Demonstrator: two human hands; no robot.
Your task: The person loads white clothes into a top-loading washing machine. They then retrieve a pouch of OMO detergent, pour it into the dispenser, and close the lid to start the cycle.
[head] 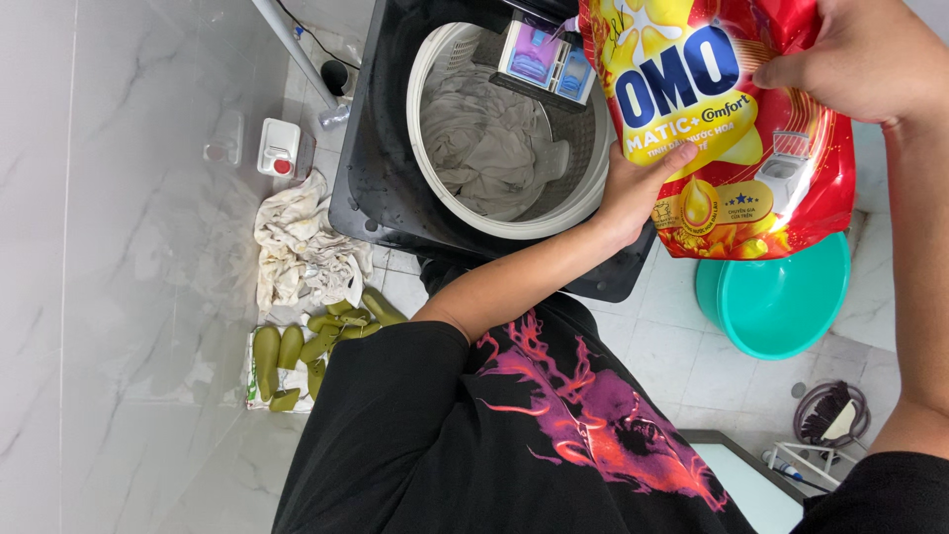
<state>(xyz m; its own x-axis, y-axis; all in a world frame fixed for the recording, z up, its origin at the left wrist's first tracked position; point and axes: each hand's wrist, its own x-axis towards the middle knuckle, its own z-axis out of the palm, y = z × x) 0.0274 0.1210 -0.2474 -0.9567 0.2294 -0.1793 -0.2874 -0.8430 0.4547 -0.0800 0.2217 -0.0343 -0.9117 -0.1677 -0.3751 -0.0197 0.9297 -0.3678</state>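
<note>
A big red and yellow detergent pouch (722, 119) is held up over the right side of a black top-loading washing machine (381, 178). My left hand (638, 188) grips the pouch's lower left edge, thumb across its front. My right hand (870, 59) clutches its upper right corner. The machine's white drum (435, 59) is uncovered, with pale grey laundry (489, 138) lying inside. At the rim behind the pouch sits a small detergent tray (539, 54) with purple and blue compartments.
A teal plastic basin (781, 297) stands on the tiled floor just below the pouch. Left of the machine lie a crumpled white cloth (297, 247), several green slippers (306, 346) and a white bottle with a red cap (282, 148). A coiled hose (830, 410) lies at lower right.
</note>
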